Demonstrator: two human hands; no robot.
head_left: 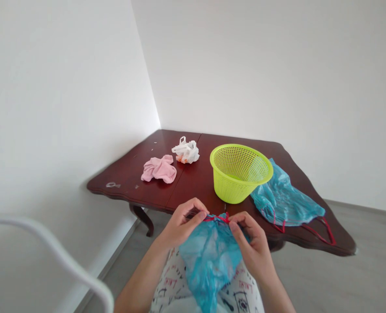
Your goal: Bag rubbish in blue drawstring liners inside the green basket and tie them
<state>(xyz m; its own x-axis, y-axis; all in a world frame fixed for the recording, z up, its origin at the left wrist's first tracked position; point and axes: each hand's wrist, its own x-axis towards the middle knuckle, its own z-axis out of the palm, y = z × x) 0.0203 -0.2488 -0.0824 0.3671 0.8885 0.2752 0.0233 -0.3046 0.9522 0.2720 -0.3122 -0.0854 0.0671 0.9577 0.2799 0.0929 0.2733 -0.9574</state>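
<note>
A blue translucent drawstring bag (212,256) hangs over my lap, just off the table's front edge. Its red drawstring (216,218) runs across the gathered top. My left hand (186,221) pinches the string and the bag's rim on the left side. On the other side my right hand (249,232) grips the red string between thumb and fingers. Beyond my hands stands a yellow-green plastic basket (235,191) with holes in its wall. A second blue drawstring bag (285,198) lies flat at the basket's right, its red strings over the table edge.
On the dark red wooden table (193,187) lie a crumpled pink cloth (159,168) and a white plastic bag (186,151) with orange marks. White walls close in the left and the back. A blurred white cable (59,256) crosses the lower left.
</note>
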